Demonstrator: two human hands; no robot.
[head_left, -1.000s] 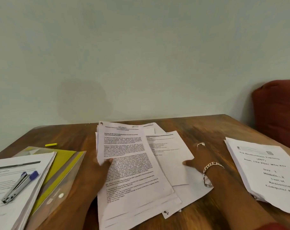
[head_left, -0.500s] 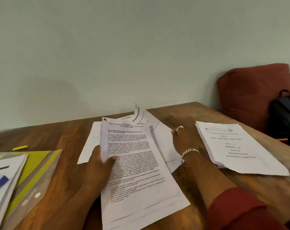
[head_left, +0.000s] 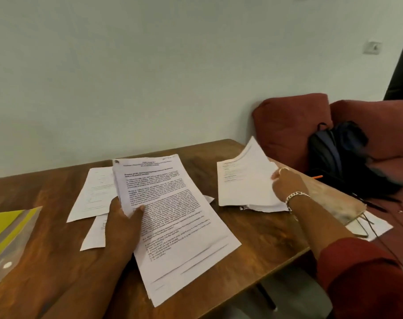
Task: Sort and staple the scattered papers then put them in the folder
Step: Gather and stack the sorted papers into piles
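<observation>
Carried right since half a second ago, a few sheets (head_left: 244,180) now sit in the right hand (head_left: 288,185), pinched at their right edge and curling up over the far-right pile (head_left: 265,207) on the table (head_left: 253,236). Left hand (head_left: 122,224) grips a printed stack (head_left: 173,222) at centre, thumb on the top page, fingers underneath. Two loose sheets (head_left: 94,192) lie on the wood left of the stack. Clear folder (head_left: 9,236) with yellow inserts rests at the near-left edge. Dark backpack (head_left: 341,157) leans on a red sofa (head_left: 288,125) far right.
</observation>
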